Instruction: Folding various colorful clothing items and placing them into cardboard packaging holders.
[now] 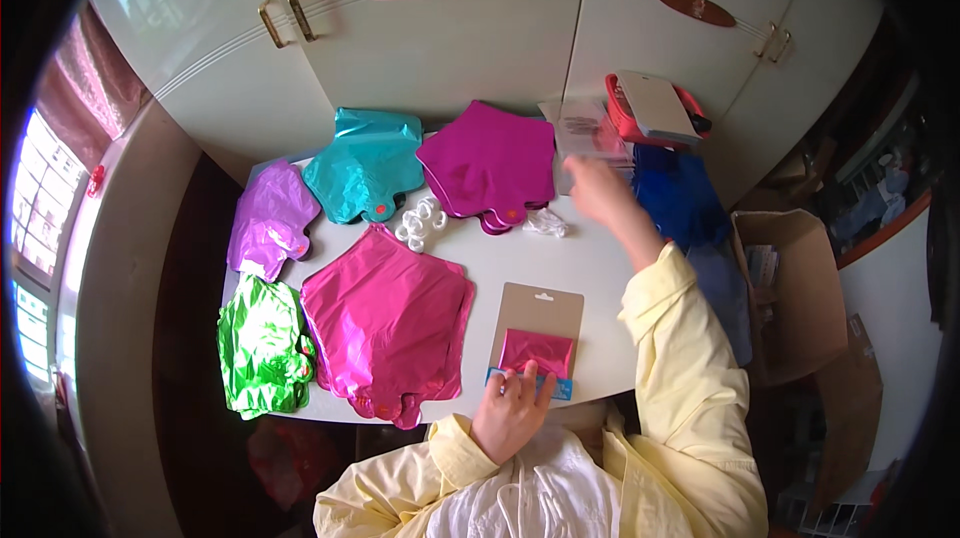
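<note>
My left hand (515, 410) rests at the table's near edge, its fingers laid flat and slightly apart over a folded pink foil balloon (538, 348) and a blue strip (562, 389). Beneath the folded foil lies a brown backing card (542, 306) with a hang hole at its top. My right hand (602, 190) is stretched out to the far right, over a stack of clear plastic bags (592, 128). Its fingertips are smeared by motion, so whether they grip a bag cannot be made out.
Flat foil balloons lie around the table: purple (268, 218), teal (365, 166), magenta (490, 160), large pink (390, 323), green (262, 343) and blue (680, 196). White ribbon coils (420, 225) sit among them. A red basket (622, 116) stands far right; a cardboard box (800, 278) is beside the table.
</note>
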A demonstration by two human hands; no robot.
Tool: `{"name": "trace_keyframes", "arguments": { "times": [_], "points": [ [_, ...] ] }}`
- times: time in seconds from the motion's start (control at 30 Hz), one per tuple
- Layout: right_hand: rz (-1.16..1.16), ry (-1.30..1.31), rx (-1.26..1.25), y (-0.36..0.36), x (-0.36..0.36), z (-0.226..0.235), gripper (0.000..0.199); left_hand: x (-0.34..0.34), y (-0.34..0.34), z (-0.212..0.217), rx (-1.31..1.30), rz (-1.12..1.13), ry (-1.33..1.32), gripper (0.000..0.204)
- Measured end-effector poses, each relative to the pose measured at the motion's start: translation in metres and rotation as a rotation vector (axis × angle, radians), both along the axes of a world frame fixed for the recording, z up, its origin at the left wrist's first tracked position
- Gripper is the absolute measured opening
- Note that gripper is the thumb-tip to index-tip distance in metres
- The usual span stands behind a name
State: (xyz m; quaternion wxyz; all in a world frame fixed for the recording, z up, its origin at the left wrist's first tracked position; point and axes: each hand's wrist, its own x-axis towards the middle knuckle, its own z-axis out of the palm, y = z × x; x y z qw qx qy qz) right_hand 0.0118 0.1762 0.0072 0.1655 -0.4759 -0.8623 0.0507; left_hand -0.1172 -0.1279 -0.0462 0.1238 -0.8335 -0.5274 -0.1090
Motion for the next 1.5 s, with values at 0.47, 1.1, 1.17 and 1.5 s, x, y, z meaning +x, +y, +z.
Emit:
{"name": "trace_keyframes", "arguments": {
  "times": [0.47, 1.1, 1.17, 1.5],
  "points": [
    [0.039, -0.244, 0.258, 0.079, 0.046, -0.038, 0.016, 0.005, 0.003, 0.005, -0.010, 0.018, -0.022, 0.028],
    [-0.026, 0.066, 0.004, -0.165, 0.053, -0.051, 0.019, 0.010, 0.012, 0.000, 0.032, 0.022, 0.069, 0.026],
    [-0.045, 0.076, 0.018, -0.167, 0.056, -0.053, 0.020, 0.009, 0.013, 0.000, 0.035, 0.038, 0.071, 0.026],
    [0.035, -0.066, 0.337, -0.172, 0.063, -0.073, 0.011, -0.023, 0.010, 0.010, 0.049, 0.048, -0.232, 0.034]
  ]
}}
